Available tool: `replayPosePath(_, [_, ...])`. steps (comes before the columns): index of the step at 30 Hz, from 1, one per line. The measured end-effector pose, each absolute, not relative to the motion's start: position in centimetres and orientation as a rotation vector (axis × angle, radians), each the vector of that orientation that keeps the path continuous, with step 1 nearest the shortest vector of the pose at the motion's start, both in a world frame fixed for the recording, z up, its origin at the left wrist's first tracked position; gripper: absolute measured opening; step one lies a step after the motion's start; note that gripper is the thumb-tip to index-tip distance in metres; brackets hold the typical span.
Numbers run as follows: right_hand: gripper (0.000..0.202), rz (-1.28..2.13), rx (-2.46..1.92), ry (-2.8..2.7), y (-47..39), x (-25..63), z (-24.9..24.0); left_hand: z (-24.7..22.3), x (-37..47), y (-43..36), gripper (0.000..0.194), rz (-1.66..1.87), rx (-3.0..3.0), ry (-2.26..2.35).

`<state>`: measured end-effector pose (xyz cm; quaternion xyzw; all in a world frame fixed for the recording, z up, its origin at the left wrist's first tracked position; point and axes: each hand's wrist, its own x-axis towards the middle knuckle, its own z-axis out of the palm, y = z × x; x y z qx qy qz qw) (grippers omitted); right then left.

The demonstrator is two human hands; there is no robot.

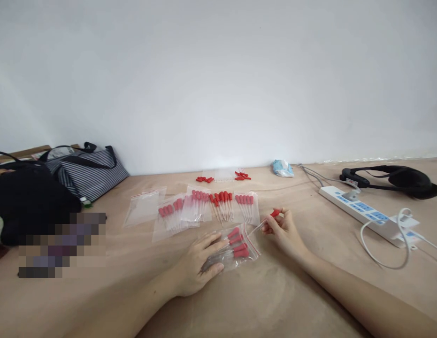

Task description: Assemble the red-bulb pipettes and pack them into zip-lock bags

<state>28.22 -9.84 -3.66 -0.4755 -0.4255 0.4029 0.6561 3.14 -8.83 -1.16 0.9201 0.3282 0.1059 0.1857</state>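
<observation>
Near the middle, a clear zip bag [244, 263] contains several glass droppers, their red rubber bulbs toward its red-lined opening. My left hand [199, 263] holds this bag, fingers over its top and the thumb along its near side. Between the fingertips of my right hand [283, 230] is another dropper [264, 223], gripped near its red bulb; its glass tip points left toward the bag's opening. Just beyond, several loose droppers [223, 204] lie side by side, with filled bags [244, 206] beside them on both sides.
Empty zip bags [144, 206] lie at left. Loose red bulbs [204, 179] and glass tubes [223, 176] are near the wall. A power strip [362, 213] with cables, a black headset [390, 180] and a blue mask [283, 168] occupy the right; a striped bag [91, 171] stands left.
</observation>
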Motion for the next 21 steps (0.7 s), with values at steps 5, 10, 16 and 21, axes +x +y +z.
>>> replayPosePath(5, [0.048,1.071,-1.027,-0.918,-10.1,27.0,-3.9,-1.1,3.2,-8.8,0.043,0.261,2.606,0.932])
replayPosePath(10, [0.043,1.128,-1.101,-0.932,-10.2,26.4,-4.2,-0.9,3.2,-8.9,0.048,0.268,2.589,0.958])
replayPosePath(16, [0.021,0.882,-1.242,-1.61,-10.1,26.8,-4.4,-0.9,3.3,-8.9,0.054,0.316,2.615,0.921])
replayPosePath(21, [0.016,0.865,-1.333,-1.664,-9.2,26.7,-4.5,-1.2,3.2,-8.8,0.053,0.374,2.642,0.883])
